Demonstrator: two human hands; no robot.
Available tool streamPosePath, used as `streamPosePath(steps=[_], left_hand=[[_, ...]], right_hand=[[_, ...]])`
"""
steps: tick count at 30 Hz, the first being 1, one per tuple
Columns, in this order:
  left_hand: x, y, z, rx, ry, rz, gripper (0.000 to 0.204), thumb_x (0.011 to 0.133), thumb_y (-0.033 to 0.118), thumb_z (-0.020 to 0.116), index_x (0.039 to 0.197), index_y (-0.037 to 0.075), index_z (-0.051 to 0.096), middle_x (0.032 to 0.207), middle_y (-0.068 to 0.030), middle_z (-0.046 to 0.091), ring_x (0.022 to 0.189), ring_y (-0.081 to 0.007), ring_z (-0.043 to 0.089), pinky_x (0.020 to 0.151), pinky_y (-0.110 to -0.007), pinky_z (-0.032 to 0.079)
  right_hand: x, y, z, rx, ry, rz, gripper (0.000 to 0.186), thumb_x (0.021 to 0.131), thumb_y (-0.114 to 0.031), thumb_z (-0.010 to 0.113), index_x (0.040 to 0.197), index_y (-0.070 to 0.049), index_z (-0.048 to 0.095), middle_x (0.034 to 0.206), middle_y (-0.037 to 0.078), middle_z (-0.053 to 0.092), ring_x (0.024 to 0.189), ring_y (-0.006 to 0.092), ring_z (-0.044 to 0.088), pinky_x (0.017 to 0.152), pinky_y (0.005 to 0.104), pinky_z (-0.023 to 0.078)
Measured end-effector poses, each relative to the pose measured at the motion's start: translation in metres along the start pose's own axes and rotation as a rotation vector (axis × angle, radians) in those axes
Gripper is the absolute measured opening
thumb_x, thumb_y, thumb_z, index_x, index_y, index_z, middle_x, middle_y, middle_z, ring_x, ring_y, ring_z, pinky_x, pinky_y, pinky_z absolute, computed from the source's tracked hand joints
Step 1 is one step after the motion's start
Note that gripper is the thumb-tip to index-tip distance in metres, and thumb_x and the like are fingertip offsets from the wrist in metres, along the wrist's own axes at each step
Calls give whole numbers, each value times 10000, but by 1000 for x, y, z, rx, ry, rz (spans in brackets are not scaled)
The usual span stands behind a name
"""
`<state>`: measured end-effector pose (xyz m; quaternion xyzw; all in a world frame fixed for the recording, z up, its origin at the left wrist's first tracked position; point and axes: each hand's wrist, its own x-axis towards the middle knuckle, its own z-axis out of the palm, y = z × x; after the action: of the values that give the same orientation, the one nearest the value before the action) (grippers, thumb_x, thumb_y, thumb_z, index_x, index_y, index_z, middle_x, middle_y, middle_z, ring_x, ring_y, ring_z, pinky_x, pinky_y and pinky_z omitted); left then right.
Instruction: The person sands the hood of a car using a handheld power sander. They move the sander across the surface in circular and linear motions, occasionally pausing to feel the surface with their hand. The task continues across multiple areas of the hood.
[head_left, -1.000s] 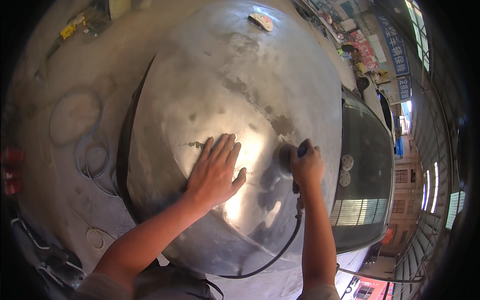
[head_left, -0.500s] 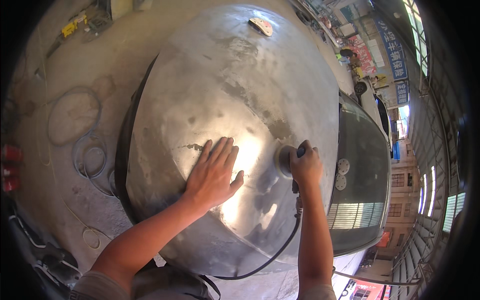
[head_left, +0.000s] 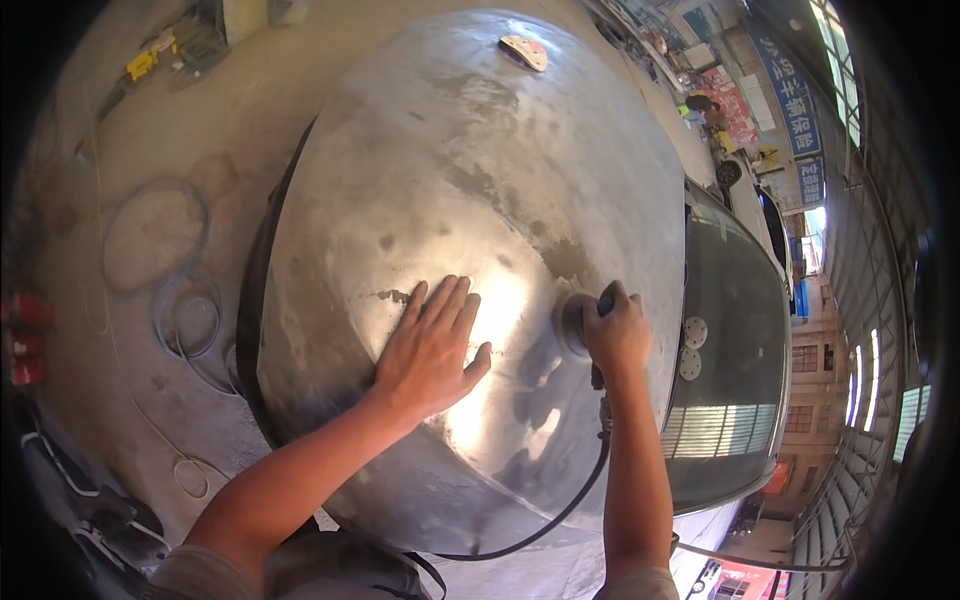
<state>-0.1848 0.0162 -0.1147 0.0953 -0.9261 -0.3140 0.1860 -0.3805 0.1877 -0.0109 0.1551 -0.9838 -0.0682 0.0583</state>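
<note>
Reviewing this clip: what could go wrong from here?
The bare left hand lies flat on the metal panel, beside the round power tool in the right hand; a slip sideways might catch its fingers.
The dark hose loops back toward the person's body and could snag or tug the tool.
The two perforated discs on the sloping glass look loose and might slide.
</note>
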Motion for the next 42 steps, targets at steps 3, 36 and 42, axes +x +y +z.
streamPosePath(steps=[3,36,42], left_hand=[[2,-3,-2,17,23,4,604,1075,385,576,1470,-71,591,1609,-276,532,1574,-381,427,1332,-568,268],[-13,1,21,382,-54,-35,685,1159,463,407,1713,65,346,1782,-114,352,1659,-288,285,1354,-527,205],[-10,9,20,351,-67,-13,684,1160,464,407,1711,64,349,1783,-116,348,1658,-288,286,1351,-526,208]], right_hand=[[-10,10,10,40,49,-23,328,988,-435,702,1146,-148,702,1121,197,693,965,464,747,843,547,593],[-83,-21,26,162,213,-187,331,970,-447,758,1148,-175,694,1156,170,681,864,419,766,722,525,616],[-46,-7,17,39,249,-20,310,1006,-455,703,1122,-168,680,1156,181,684,851,428,764,716,536,613]])
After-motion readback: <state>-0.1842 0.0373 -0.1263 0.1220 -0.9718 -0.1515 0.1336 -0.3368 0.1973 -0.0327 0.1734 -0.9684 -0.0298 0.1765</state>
